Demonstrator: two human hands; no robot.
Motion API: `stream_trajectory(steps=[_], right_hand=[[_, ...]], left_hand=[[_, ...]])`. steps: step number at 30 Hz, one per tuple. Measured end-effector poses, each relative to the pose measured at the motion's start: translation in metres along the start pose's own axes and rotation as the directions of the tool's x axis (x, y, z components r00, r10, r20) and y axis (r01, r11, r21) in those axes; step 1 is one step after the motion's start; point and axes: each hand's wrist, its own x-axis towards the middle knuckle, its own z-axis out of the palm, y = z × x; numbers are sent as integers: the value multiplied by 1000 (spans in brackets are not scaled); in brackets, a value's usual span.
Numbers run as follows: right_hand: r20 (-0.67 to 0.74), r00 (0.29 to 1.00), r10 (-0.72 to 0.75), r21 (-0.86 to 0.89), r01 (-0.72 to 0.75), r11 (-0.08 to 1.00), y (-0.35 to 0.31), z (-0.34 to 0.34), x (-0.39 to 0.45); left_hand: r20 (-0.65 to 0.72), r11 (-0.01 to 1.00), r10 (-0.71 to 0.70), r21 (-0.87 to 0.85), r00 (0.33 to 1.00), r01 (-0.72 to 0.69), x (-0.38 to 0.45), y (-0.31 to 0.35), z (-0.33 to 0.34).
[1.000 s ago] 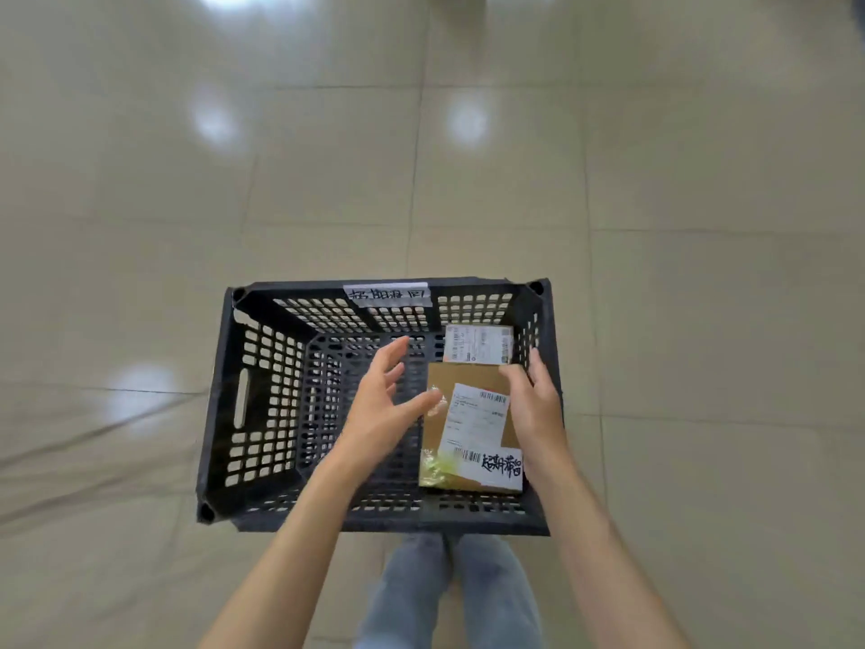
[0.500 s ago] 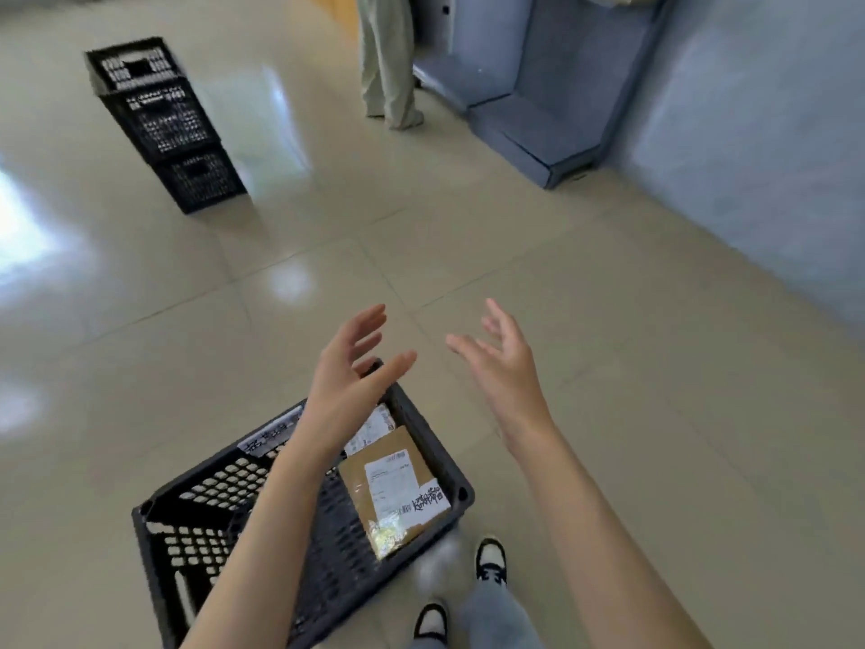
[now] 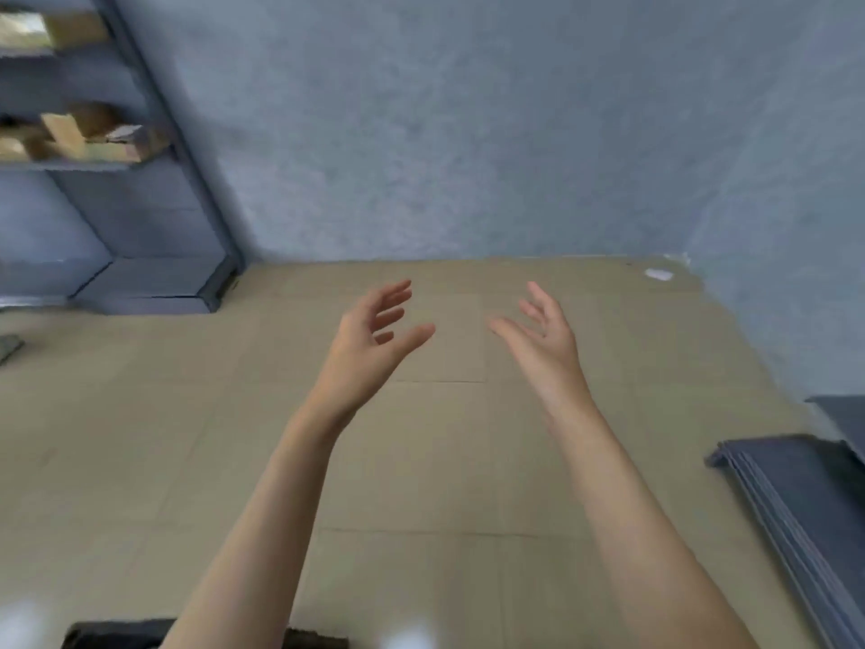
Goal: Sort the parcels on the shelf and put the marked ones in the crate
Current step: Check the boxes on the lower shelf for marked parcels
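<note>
Parcels [image 3: 89,138] wait on the shelf [image 3: 140,110] at far left. My left hand [image 3: 370,339] and right hand [image 3: 543,334] hang spread and empty, ready to grab. The crate [image 3: 117,634] sits at my feet.

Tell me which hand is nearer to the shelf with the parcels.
Left. The left hand is raised open over the floor, on the side toward the shelf at upper left, though not touching it. The right hand is open too, further to the right.
</note>
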Motion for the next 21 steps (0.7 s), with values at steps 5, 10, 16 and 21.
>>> stream_trajectory(steps=[5, 10, 16, 21], right_hand=[[-348, 937, -17, 29, 29, 999, -22, -190, 24], [-609, 793, 8, 85, 55, 995, -31, -359, 12], [-790, 609, 68, 111, 33, 993, -14, -488, -29], [-872, 464, 154, 180, 12, 984, 11, -554, -42]], left_hand=[[291, 994, 97, -69, 952, -80, 39, 62, 184], [561, 981, 168, -172, 810, -85, 29, 109, 363], [781, 977, 193, -211, 594, -39, -3, 138, 504], [860, 981, 189, -191, 474, -44, -6, 141, 587]])
